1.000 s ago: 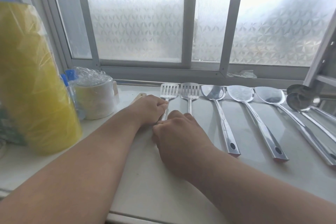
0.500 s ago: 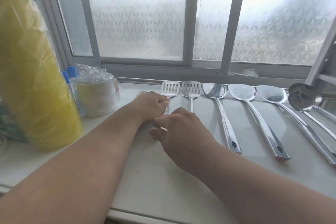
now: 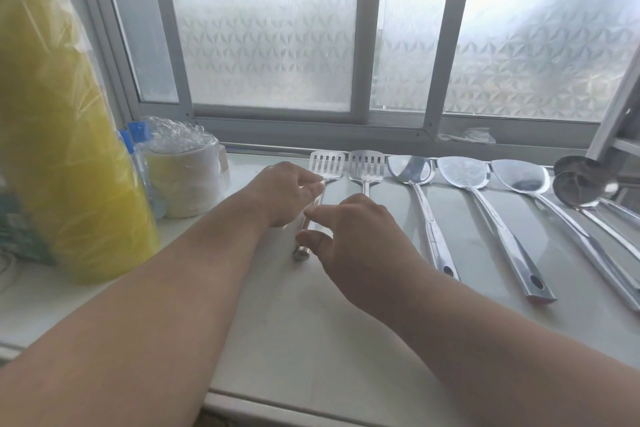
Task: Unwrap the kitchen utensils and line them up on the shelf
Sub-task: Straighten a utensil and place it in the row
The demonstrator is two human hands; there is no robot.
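Steel utensils lie side by side on the white shelf (image 3: 311,322), heads toward the window. From the left: a slotted spatula (image 3: 327,163), a second slotted spatula (image 3: 366,165), three solid turners (image 3: 410,168) (image 3: 462,172) (image 3: 519,177), and two ladles (image 3: 581,184) at the right edge. My left hand (image 3: 287,191) pinches the neck of the leftmost slotted spatula. My right hand (image 3: 356,236) hovers by that spatula's handle with thumb and forefinger spread apart; the handle's end shows below the thumb. It hides the second spatula's handle.
A tall yellow roll in plastic film (image 3: 59,135) stands at the left, with a blue-capped bottle (image 3: 138,139) and a plastic-wrapped white stack (image 3: 183,177) beside it. A crumpled clear wrapper (image 3: 474,135) lies on the window sill. A slanted metal frame (image 3: 620,114) rises at the right.
My right hand has lifted off the leftmost spatula's handle and spread its fingers, uncovering the handle's end. My left hand stays at the spatula's neck.
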